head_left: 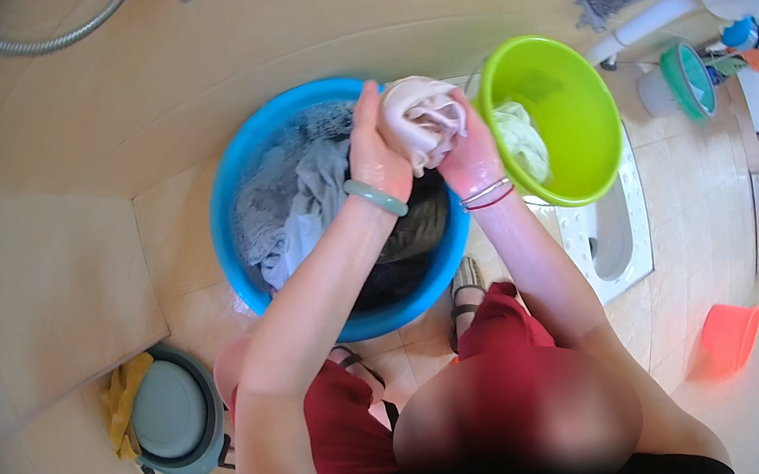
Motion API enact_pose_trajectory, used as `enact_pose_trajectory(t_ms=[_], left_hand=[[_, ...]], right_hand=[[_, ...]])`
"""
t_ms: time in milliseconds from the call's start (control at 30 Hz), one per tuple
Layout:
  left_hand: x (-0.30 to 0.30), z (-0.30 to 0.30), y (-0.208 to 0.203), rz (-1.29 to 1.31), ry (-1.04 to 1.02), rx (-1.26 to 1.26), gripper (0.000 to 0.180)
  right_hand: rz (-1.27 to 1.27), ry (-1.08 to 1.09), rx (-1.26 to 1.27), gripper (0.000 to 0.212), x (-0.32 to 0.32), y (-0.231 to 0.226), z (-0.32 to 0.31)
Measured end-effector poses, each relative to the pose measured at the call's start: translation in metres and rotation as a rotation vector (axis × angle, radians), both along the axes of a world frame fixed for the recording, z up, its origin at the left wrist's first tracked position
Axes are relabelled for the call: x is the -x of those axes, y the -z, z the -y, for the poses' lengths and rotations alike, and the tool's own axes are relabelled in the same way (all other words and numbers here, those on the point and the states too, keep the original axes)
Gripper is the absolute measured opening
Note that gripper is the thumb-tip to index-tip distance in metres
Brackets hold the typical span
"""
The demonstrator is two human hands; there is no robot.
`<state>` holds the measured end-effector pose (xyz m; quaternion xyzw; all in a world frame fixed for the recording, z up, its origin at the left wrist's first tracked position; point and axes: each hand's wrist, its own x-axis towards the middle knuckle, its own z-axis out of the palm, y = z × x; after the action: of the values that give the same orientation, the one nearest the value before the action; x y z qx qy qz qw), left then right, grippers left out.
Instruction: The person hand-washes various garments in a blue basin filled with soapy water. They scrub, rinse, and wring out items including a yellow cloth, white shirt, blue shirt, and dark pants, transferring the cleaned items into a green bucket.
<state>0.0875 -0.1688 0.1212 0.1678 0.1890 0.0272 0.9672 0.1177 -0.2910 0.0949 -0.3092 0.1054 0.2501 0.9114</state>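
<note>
Between my two hands I hold a bunched pale pink cloth [423, 117], raised above the right side of a blue basin [228, 232]. My left hand [374, 152], with a green bangle at the wrist, grips the cloth's left side. On its right side my right hand [473, 146] is closed round it, a bangle and a red cord at that wrist. Grey and white laundry [316, 187] lies in sudsy water in the basin, with dark cloth [419, 235] on its right. The wad hides parts of my fingers.
Right of the basin, a lime green bucket [592, 186] with a white cloth [522, 143] inside stands over a squat toilet [636, 239]. A grey folding basin [168, 413] with a yellow cloth [125, 405] is at lower left; a coral bucket [731, 337] at right.
</note>
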Motion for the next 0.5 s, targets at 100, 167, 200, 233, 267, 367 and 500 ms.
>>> enact_pose_trajectory(t_ms=[100,167,200,233,267,367,500], left_hand=[[-0.026,0.056,0.002,-0.006,0.063,-0.014,0.046],[-0.046,0.091,0.012,-0.059,0.099,-0.122,0.053],[-0.048,0.117,0.001,-0.095,0.141,-0.165,0.059],[-0.053,0.129,0.001,-0.148,0.239,-0.205,0.061],[-0.057,0.138,0.002,-0.202,0.333,-0.246,0.063],[-0.056,0.143,0.020,-0.103,0.359,-0.221,0.064],[-0.029,0.134,0.017,-0.064,0.415,-0.480,0.054]], right_hand=[[-0.010,0.140,0.015,0.041,-0.005,-0.010,0.057],[-0.026,0.186,-0.066,0.043,-0.015,-0.009,0.096],[-0.047,0.221,-0.079,0.044,-0.022,0.000,0.125],[-0.056,0.249,-0.064,0.046,-0.024,0.001,0.137],[-0.065,0.274,-0.051,0.049,-0.026,0.003,0.147],[-0.241,0.420,-0.030,0.059,-0.034,0.011,0.156],[-0.315,0.434,-0.043,0.073,-0.032,0.019,0.169]])
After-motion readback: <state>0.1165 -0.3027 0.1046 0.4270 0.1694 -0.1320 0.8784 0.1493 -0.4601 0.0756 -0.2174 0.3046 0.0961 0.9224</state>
